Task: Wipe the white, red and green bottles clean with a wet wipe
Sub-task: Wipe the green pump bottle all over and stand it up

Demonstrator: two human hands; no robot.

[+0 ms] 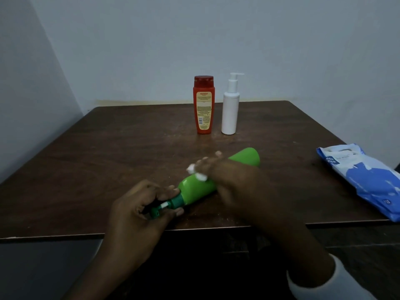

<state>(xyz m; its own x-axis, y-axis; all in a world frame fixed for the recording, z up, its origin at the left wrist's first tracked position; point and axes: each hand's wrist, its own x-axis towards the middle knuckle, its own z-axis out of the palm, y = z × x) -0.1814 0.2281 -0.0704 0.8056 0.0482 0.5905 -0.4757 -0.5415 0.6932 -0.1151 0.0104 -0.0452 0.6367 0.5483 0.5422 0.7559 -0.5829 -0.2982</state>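
Bottle of green plastic [195, 190], pump-topped, lies slanted over the dark wooden table [108, 148], long axis running from pump at near left to base at far right. My left hand [138, 210] curls round the pump neck; my right hand [234, 180] covers the middle, seemingly pinching a crumpled white wet wipe [196, 172] against its shoulder.
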